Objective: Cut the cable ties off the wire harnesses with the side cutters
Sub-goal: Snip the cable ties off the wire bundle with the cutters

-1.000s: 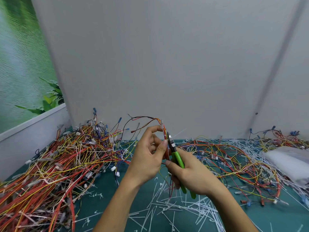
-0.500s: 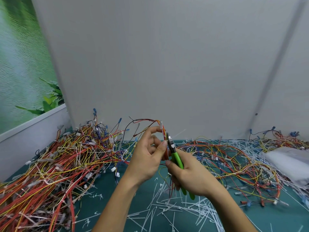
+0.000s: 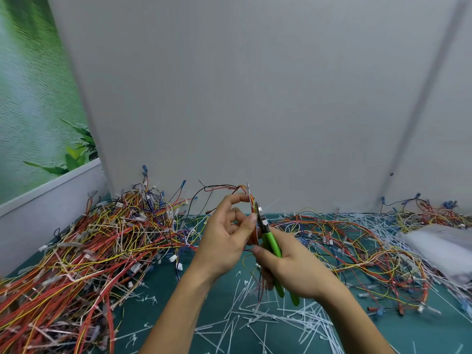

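Observation:
My left hand (image 3: 224, 236) pinches a thin wire harness (image 3: 251, 200) of red, orange and yellow wires between thumb and forefinger, holding it upright above the table. A white cable tie (image 3: 247, 190) sticks up from the harness just above my forefinger. My right hand (image 3: 291, 269) grips the green-handled side cutters (image 3: 270, 242), whose dark jaws point up and touch the harness right beside my left thumb tip. Whether the jaws are around a tie is hidden.
A large heap of harnesses (image 3: 89, 251) fills the left of the green mat (image 3: 222, 297). More harnesses (image 3: 357, 246) lie at the right. Cut white ties (image 3: 268, 320) litter the front. A clear plastic bag (image 3: 444, 246) sits far right. A grey partition (image 3: 255, 98) stands behind.
Both hands have stayed almost in place; the harness and cutters shifted only slightly, and the whole view drifted a little.

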The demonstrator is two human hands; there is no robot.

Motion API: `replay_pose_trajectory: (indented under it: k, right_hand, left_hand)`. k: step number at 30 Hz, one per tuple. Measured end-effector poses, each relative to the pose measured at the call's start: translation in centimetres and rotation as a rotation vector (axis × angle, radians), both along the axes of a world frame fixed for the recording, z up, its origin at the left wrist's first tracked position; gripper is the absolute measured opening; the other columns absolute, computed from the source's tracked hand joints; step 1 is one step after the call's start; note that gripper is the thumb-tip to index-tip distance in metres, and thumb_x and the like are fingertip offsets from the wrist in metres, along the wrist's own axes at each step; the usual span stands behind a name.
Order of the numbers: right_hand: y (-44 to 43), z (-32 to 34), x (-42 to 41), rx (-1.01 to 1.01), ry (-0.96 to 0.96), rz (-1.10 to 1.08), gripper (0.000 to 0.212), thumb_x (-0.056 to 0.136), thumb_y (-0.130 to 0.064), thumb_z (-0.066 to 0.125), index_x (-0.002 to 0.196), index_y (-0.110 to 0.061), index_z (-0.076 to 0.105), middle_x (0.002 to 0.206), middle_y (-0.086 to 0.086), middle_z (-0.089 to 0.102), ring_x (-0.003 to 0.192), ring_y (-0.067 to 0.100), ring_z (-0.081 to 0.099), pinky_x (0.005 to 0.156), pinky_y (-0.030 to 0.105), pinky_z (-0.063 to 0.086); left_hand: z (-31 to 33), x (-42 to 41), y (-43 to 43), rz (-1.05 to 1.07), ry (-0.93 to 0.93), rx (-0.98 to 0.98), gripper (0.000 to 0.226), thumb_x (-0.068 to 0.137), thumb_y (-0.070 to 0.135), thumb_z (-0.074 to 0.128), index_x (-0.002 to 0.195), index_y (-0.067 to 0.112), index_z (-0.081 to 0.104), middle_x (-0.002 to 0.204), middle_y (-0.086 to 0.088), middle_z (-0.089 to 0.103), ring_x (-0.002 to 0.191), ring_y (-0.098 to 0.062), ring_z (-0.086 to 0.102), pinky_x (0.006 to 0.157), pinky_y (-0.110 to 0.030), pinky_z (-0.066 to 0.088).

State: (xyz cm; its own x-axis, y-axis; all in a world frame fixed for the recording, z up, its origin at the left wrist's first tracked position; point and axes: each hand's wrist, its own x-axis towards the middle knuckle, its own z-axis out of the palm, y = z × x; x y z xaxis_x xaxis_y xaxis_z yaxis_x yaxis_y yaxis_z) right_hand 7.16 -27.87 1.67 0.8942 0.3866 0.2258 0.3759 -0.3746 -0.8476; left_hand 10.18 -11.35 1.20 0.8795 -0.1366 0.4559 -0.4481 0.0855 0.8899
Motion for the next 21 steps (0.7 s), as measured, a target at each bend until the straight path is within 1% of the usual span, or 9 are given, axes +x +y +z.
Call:
replay_pose_trajectory:
  k: [1, 2, 5, 7, 10, 13, 16, 19, 21]
  right_hand:
    - [-0.01, -0.03, 0.05, -0.003, 0.009, 0.004, 0.018, 0.104, -0.02, 0.055, 0.09, -0.031, 0.056, 0.064, -0.005, 0.057, 0.053, 0.016, 0.06, 0.052, 0.028, 0.051]
    - [0.01, -0.04, 0.09, -0.008, 0.012, 0.004, 0.019, 0.104, -0.021, 0.055, 0.089, -0.033, 0.056, 0.064, -0.005, 0.058, 0.054, 0.016, 0.061, 0.052, 0.027, 0.05]
    - [-0.02, -0.08, 0.15, -0.017, -0.007, -0.011, 0.034, 0.106, -0.017, 0.051, 0.083, -0.043, 0.056, 0.059, -0.008, 0.055, 0.049, 0.016, 0.055, 0.05, 0.03, 0.049]
    - [-0.09, -0.1, 0.21, -0.012, -0.013, -0.021, 0.029, 0.106, -0.017, 0.049, 0.087, -0.036, 0.057, 0.061, -0.009, 0.052, 0.05, 0.016, 0.049, 0.05, 0.032, 0.046]
    - [-0.14, -0.17, 0.29, 0.01, -0.002, -0.026, 0.017, 0.106, -0.017, 0.049, 0.093, -0.024, 0.057, 0.063, -0.008, 0.05, 0.05, 0.019, 0.048, 0.049, 0.037, 0.048]
    - [-0.06, -0.1, 0.1, 0.013, 0.006, -0.008, 0.023, 0.105, -0.019, 0.053, 0.086, -0.033, 0.055, 0.061, -0.007, 0.053, 0.05, 0.019, 0.055, 0.049, 0.033, 0.051]
    - [0.02, -0.06, 0.02, 0.006, 0.014, 0.009, 0.019, 0.103, -0.025, 0.057, 0.089, -0.037, 0.056, 0.062, -0.003, 0.059, 0.053, 0.018, 0.061, 0.051, 0.032, 0.052]
    - [0.08, -0.12, 0.1, 0.014, -0.002, 0.003, 0.032, 0.106, -0.021, 0.052, 0.082, -0.042, 0.054, 0.058, -0.009, 0.053, 0.048, 0.017, 0.053, 0.048, 0.032, 0.048]
    - [0.05, -0.09, 0.09, 0.016, 0.003, 0.005, 0.035, 0.108, -0.022, 0.049, 0.079, -0.041, 0.053, 0.057, -0.012, 0.049, 0.047, 0.015, 0.046, 0.046, 0.031, 0.045]
  left_hand:
    - [0.01, -0.03, -0.03, 0.005, -0.004, -0.01, 0.027, 0.1, 0.013, 0.064, 0.121, 0.03, 0.059, 0.071, -0.002, 0.054, 0.054, -0.008, 0.051, 0.053, -0.019, 0.041]
    - [0.02, -0.05, -0.1, 0.005, -0.007, -0.025, 0.027, 0.099, 0.013, 0.064, 0.121, 0.028, 0.059, 0.072, -0.003, 0.053, 0.054, -0.007, 0.052, 0.053, -0.017, 0.041]
    - [0.0, -0.09, -0.27, -0.008, -0.01, -0.068, 0.027, 0.098, 0.01, 0.065, 0.121, 0.024, 0.059, 0.07, -0.004, 0.051, 0.052, -0.006, 0.053, 0.052, -0.015, 0.042]
    - [-0.04, -0.04, -0.33, -0.018, -0.017, -0.089, 0.027, 0.098, 0.008, 0.064, 0.122, 0.021, 0.058, 0.069, -0.001, 0.052, 0.051, -0.006, 0.052, 0.051, -0.015, 0.041]
    - [-0.07, -0.02, -0.36, -0.016, -0.034, -0.082, 0.028, 0.098, 0.009, 0.064, 0.122, 0.02, 0.057, 0.068, 0.001, 0.053, 0.051, -0.006, 0.052, 0.051, -0.015, 0.042]
    - [-0.09, -0.06, -0.3, -0.021, -0.034, -0.077, 0.028, 0.097, 0.013, 0.066, 0.119, 0.029, 0.06, 0.071, -0.003, 0.053, 0.054, -0.007, 0.054, 0.053, -0.015, 0.043]
    - [-0.14, -0.06, -0.22, -0.014, -0.038, -0.054, 0.028, 0.098, 0.014, 0.065, 0.117, 0.035, 0.061, 0.076, -0.008, 0.054, 0.057, -0.007, 0.056, 0.055, -0.015, 0.044]
    - [-0.08, -0.07, -0.1, -0.04, -0.026, -0.052, 0.03, 0.1, 0.011, 0.063, 0.121, 0.031, 0.058, 0.079, -0.009, 0.055, 0.056, -0.007, 0.058, 0.055, -0.014, 0.045]
    - [0.02, -0.1, -0.01, -0.063, -0.02, -0.058, 0.031, 0.1, 0.008, 0.061, 0.122, 0.03, 0.058, 0.079, -0.006, 0.056, 0.055, -0.006, 0.058, 0.054, -0.013, 0.045]
